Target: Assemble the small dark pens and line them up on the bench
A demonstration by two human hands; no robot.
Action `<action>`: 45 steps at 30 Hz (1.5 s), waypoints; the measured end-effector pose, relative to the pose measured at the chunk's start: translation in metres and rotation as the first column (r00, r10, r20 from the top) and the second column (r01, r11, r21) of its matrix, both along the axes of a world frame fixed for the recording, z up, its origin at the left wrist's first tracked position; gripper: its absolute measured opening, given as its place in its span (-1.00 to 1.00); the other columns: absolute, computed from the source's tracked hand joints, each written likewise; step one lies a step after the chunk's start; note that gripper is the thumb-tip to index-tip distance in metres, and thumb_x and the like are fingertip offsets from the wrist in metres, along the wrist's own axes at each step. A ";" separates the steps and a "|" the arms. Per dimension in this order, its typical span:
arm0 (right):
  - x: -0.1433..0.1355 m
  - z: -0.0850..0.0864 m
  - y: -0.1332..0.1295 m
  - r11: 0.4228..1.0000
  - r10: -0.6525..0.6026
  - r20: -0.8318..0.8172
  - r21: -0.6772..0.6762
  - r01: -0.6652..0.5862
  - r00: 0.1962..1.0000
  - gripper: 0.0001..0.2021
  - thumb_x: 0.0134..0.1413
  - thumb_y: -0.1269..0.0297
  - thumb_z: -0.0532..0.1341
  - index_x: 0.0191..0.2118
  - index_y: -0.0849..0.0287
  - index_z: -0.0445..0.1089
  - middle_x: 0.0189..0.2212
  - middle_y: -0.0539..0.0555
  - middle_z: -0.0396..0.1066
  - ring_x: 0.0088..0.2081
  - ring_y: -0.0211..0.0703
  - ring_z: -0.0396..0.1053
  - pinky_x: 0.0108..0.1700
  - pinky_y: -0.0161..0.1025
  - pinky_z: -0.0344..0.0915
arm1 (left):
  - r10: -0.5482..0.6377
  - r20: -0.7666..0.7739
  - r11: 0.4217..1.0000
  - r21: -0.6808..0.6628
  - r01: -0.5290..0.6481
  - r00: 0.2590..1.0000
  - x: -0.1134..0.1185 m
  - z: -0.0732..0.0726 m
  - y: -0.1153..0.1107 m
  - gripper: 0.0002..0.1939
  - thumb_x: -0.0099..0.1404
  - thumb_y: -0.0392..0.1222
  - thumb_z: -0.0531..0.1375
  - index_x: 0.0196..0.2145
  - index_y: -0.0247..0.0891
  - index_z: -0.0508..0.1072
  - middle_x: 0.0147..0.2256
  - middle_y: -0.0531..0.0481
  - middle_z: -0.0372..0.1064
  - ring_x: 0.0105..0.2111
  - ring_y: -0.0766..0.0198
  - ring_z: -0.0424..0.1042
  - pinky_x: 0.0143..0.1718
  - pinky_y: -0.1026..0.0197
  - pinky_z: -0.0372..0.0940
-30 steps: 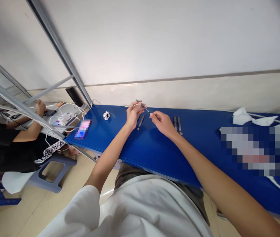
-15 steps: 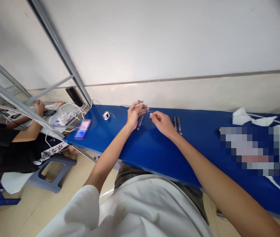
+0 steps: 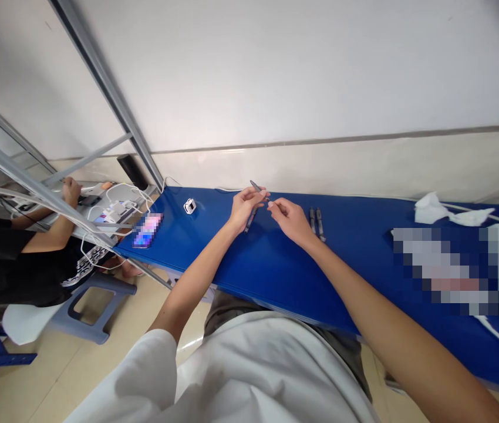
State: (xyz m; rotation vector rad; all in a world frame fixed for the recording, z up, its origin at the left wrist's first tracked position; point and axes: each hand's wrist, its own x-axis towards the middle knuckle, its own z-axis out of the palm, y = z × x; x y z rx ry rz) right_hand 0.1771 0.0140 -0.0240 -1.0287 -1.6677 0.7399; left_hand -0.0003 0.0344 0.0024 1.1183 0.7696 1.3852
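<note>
Above the blue table (image 3: 271,258), my left hand (image 3: 243,208) is closed on a dark grey pen (image 3: 255,185), whose upper end sticks out past the fingers. My right hand (image 3: 288,216) is close beside it, thumb and fingertips pinched at the pen's lower end; what exactly they grip is too small to tell. Another dark pen (image 3: 250,221) lies on the table just under my left hand. To the right of my right hand, two more dark pens (image 3: 316,222) lie side by side.
A phone (image 3: 147,230) and a small white device (image 3: 190,205) lie at the table's left. White tissue (image 3: 432,208) and a blurred-out item (image 3: 447,270) are at the right. Beyond a metal frame (image 3: 113,100), another person's hand (image 3: 72,191) is over a cluttered side table.
My left fingers have closed more around the pen, and its upper end has turned more upright. My right hand has hardly moved.
</note>
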 end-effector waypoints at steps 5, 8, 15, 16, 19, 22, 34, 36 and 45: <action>0.001 0.001 0.000 1.000 -0.003 0.006 0.008 0.003 1.000 -0.49 0.43 -0.33 0.20 -0.26 0.05 0.45 -0.40 0.08 0.51 -0.33 0.01 0.44 -0.24 -0.09 0.32 | -0.032 -0.106 0.999 0.033 0.036 0.994 0.001 -0.003 0.000 -0.60 0.23 0.20 0.57 -0.26 -0.17 0.67 -0.14 -0.14 0.65 -0.09 0.09 0.60 0.09 0.03 0.42; 0.002 0.000 0.001 1.000 -0.018 0.013 0.016 0.018 1.000 -0.47 0.43 -0.34 0.19 -0.28 0.05 0.43 -0.41 0.08 0.49 -0.35 -0.01 0.42 -0.26 -0.10 0.31 | -0.050 -0.164 0.997 0.057 0.061 0.985 0.003 -0.002 -0.003 -0.58 0.22 0.22 0.57 -0.34 -0.17 0.65 -0.25 -0.07 0.61 -0.18 0.15 0.55 0.04 0.06 0.41; 0.001 0.001 0.002 0.999 -0.041 0.009 0.001 0.041 0.999 -0.48 0.41 -0.33 0.21 -0.31 0.04 0.41 -0.42 0.10 0.52 -0.34 0.02 0.44 -0.28 -0.10 0.31 | -0.083 -0.231 0.993 0.068 0.101 0.969 0.004 -0.002 -0.003 -0.53 0.23 0.28 0.54 -0.40 -0.18 0.63 -0.33 -0.04 0.56 -0.25 0.20 0.49 -0.02 0.10 0.39; 0.000 0.001 0.001 0.999 -0.042 0.008 0.002 0.042 0.999 -0.50 0.40 -0.31 0.22 -0.30 0.05 0.42 -0.39 0.11 0.54 -0.33 0.02 0.45 -0.27 -0.10 0.32 | -0.078 -0.248 0.991 0.087 0.102 0.966 0.004 -0.004 -0.001 -0.52 0.23 0.30 0.53 -0.40 -0.19 0.62 -0.33 -0.04 0.56 -0.26 0.20 0.49 -0.03 0.11 0.39; -0.001 0.003 -0.001 0.998 -0.054 0.006 0.008 0.054 0.999 -0.54 0.39 -0.26 0.26 -0.28 0.06 0.44 -0.34 0.14 0.58 -0.31 0.03 0.49 -0.23 -0.09 0.32 | -0.051 -0.292 0.985 0.144 0.096 0.955 0.002 -0.011 0.006 -0.50 0.24 0.33 0.51 -0.37 -0.20 0.62 -0.33 -0.03 0.56 -0.25 0.19 0.50 -0.04 0.11 0.38; -0.002 0.003 -0.002 0.997 -0.076 0.020 0.003 0.076 0.997 -0.56 0.40 -0.22 0.26 -0.31 0.06 0.39 -0.39 0.13 0.55 -0.35 0.01 0.46 -0.26 -0.10 0.28 | -0.058 -0.308 0.979 0.170 0.115 0.950 0.002 -0.017 0.011 -0.52 0.24 0.29 0.52 -0.31 -0.20 0.65 -0.29 -0.05 0.58 -0.21 0.16 0.53 0.01 0.09 0.37; 0.000 0.001 0.000 0.995 -0.102 0.020 0.003 0.102 0.995 -0.51 0.35 -0.30 0.28 -0.31 0.06 0.41 -0.39 0.18 0.58 -0.35 0.04 0.47 -0.34 -0.12 0.26 | -0.085 -0.334 0.974 0.170 0.149 0.939 -0.001 -0.013 0.007 -0.58 0.23 0.21 0.54 -0.24 -0.20 0.70 -0.21 -0.13 0.64 -0.12 0.08 0.59 0.09 0.04 0.37; 0.001 0.001 0.000 0.994 -0.112 0.025 -0.007 0.112 0.993 -0.54 0.36 -0.26 0.29 -0.31 0.06 0.39 -0.37 0.19 0.60 -0.34 0.05 0.49 -0.31 -0.11 0.29 | -0.095 -0.350 0.973 0.166 0.161 0.932 -0.001 -0.016 0.010 -0.55 0.25 0.25 0.52 -0.22 -0.21 0.70 -0.20 -0.14 0.64 -0.12 0.07 0.59 0.06 0.05 0.37; 0.002 -0.004 0.002 0.982 -0.179 0.052 -0.046 0.182 0.982 -0.61 0.31 -0.18 0.35 -0.18 0.00 0.29 -0.34 0.16 0.63 -0.28 0.17 0.61 -0.19 -0.01 0.43 | 0.006 -0.569 0.966 0.216 0.142 0.823 -0.002 -0.019 0.010 -0.41 0.38 0.40 0.35 -0.25 -0.28 0.61 -0.28 -0.11 0.60 -0.28 0.18 0.50 -0.17 0.14 0.32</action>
